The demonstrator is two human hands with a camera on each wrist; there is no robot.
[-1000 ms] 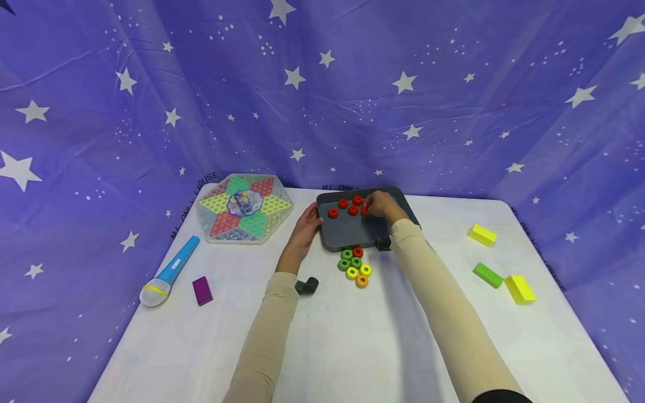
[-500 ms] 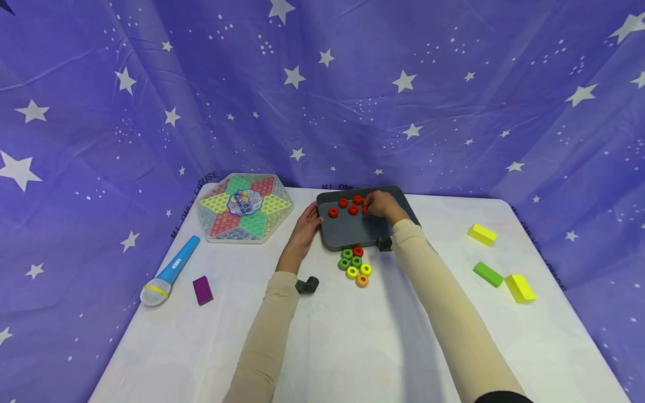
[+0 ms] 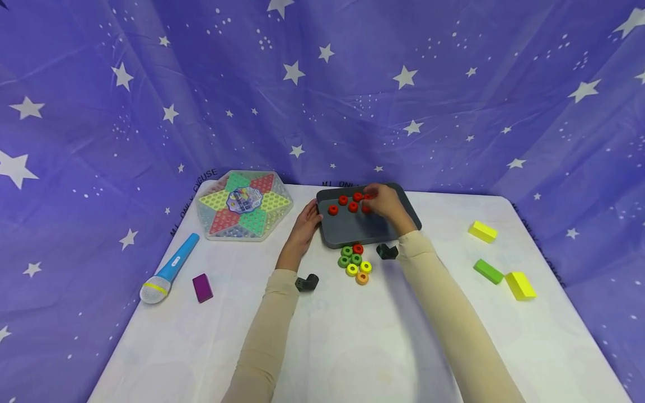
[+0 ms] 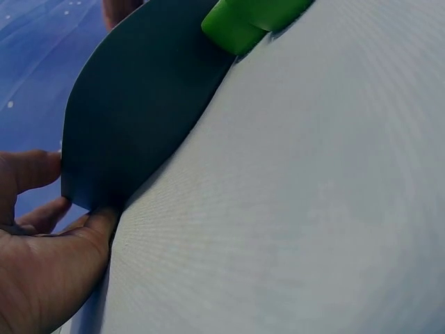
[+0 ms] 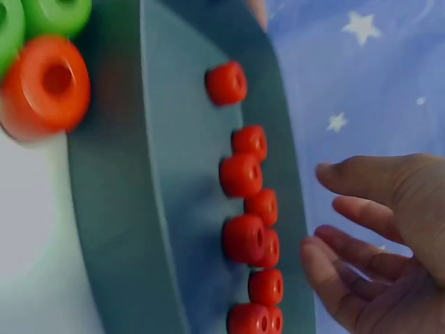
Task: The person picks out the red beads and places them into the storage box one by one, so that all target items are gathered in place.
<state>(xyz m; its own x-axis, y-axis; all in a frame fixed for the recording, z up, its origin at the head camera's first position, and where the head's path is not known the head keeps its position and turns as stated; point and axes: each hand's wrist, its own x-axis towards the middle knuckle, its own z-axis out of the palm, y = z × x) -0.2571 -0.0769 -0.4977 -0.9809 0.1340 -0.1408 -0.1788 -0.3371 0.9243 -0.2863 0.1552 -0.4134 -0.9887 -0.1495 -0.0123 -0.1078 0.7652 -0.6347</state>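
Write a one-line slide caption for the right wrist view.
Open right hand hovers beside small red plastic rings lined up in a dark grey tray.

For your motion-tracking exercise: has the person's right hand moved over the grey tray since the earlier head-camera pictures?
Yes, slightly. The right hand has lifted off the red rings and drawn a little right and back across the grey tray, its fingers now loose.
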